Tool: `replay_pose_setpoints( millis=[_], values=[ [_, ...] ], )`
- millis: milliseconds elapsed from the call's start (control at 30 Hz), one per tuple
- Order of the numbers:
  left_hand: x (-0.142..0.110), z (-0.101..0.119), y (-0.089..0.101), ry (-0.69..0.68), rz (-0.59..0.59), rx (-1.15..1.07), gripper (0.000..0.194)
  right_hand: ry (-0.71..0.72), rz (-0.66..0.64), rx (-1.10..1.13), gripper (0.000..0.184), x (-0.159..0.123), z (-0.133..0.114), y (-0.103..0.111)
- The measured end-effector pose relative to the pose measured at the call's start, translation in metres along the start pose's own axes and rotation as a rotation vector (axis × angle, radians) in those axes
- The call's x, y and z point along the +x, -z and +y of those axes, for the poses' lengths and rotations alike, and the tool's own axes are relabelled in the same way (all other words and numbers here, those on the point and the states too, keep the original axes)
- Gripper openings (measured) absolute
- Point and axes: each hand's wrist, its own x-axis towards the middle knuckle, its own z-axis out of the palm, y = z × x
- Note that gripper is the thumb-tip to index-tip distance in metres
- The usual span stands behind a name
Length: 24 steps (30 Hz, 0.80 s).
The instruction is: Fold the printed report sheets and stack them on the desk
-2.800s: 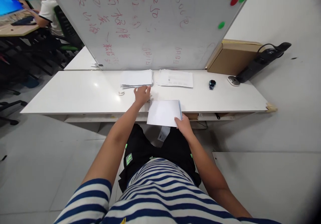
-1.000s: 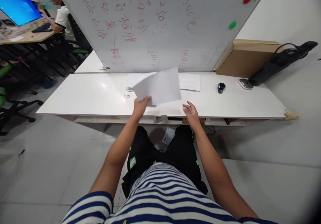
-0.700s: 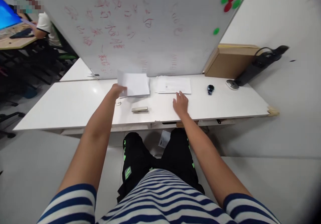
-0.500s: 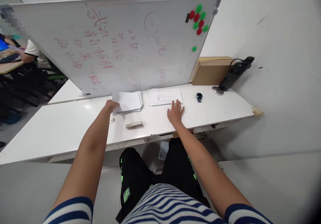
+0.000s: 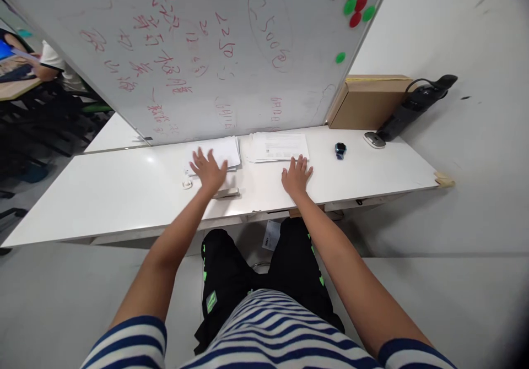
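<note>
My left hand (image 5: 210, 172) is spread, its fingers over the near part of a stack of white paper (image 5: 223, 150). Whether the palm touches the sheets I cannot tell. Just below that hand lies a beige stapler (image 5: 228, 193), partly covered by the wrist. My right hand (image 5: 297, 177) rests with fingers apart on the desk, fingertips at the lower right edge of a second stack of printed sheets (image 5: 281, 146). A small white ring-shaped item (image 5: 187, 184) lies left of my left hand.
A whiteboard (image 5: 165, 55) with red writing and magnets stands at the desk's back. To the right are a watch (image 5: 340, 150), a mouse (image 5: 374, 140), a black bottle (image 5: 417, 107) and a cardboard box (image 5: 367, 104). Another person's arm (image 5: 47, 71) shows far left.
My left hand has moved right, from the left edge of the paper stack to its near side, and its fingers have spread. My right hand stays beside the printed sheets. The view has tilted down.
</note>
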Motion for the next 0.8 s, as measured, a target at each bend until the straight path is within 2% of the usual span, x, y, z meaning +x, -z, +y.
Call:
replay_pose_setpoints(
  millis=[100, 167, 233, 333, 433, 500, 667, 800],
  values=[
    [-0.064, 0.026, -0.009, -0.243, -0.059, -0.061, 0.061, 0.014, -0.005, -0.008, 0.057, 0.000, 0.001, -0.002],
    [-0.097, 0.038, -0.018, -0.383, -0.104, -0.104, 0.057, 0.025, -0.011, -0.024, 0.056, 0.000, 0.002, -0.003],
    [-0.114, 0.046, -0.026, -0.559, -0.185, -0.152, 0.052, 0.031, -0.019, -0.048, 0.055, -0.001, 0.002, -0.005],
    [-0.116, 0.050, -0.033, -0.762, -0.306, -0.197, 0.049, 0.125, -0.023, -0.118, 0.054, 0.003, 0.000, -0.004],
    [-0.112, 0.047, -0.035, -0.747, -0.307, -0.191, 0.050, 0.362, -0.023, -0.174, 0.056, 0.014, -0.003, 0.001],
    [-0.110, 0.045, -0.037, -0.717, -0.306, -0.180, 0.053, 0.448, -0.012, -0.164, 0.058, 0.026, -0.003, 0.003],
    [-0.109, 0.043, -0.043, -0.692, -0.395, -0.160, 0.057, 0.288, -0.027, -0.011, 0.048, 0.045, 0.005, -0.013],
    [-0.107, 0.042, -0.046, -0.681, -0.427, -0.174, 0.057, 0.315, -0.028, 0.052, 0.042, 0.044, 0.010, -0.025]
  ],
)
